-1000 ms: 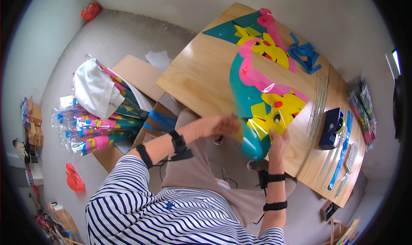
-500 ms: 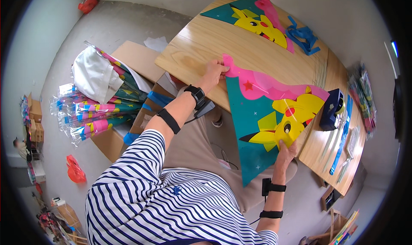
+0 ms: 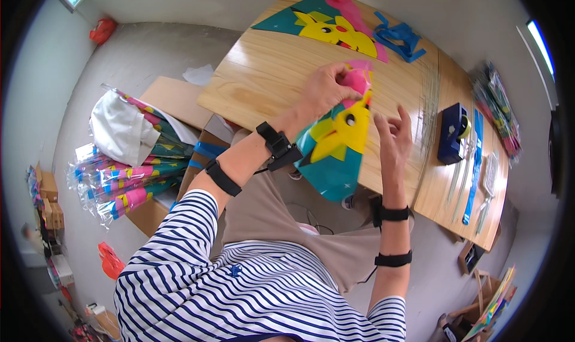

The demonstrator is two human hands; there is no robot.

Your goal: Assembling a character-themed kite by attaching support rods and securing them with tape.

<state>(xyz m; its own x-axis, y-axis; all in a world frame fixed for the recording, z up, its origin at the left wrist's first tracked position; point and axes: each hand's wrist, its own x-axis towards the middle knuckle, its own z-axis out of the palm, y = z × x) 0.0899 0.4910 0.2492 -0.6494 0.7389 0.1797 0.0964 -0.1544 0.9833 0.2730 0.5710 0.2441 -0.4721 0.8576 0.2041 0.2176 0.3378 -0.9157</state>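
Note:
My left hand [image 3: 328, 91] pinches the pink top of a triangular printed plastic sheet [image 3: 323, 173] between thumb and fingers. Teal, pink and yellow, with a cartoon animal on it, the sheet is folded over or curled and hangs past the near table edge. Just right of it, my right hand [image 3: 394, 135] is raised with its fingers apart, touching nothing. A second sheet of the same print [image 3: 335, 33] lies flat on the far part of the wooden table [image 3: 263, 72].
Blue ribbon [image 3: 400, 39] lies at the far right. A dark blue tape dispenser [image 3: 450, 135], thin rods and a blue strip [image 3: 476, 162] lie on the right part of the table. Bagged printed bundles [image 3: 141, 174] sit on a cardboard box [image 3: 157, 217] at left.
The sheet went from spread out between both hands to folded and hanging from my left hand, which moved right. My right hand let go of it and rose.

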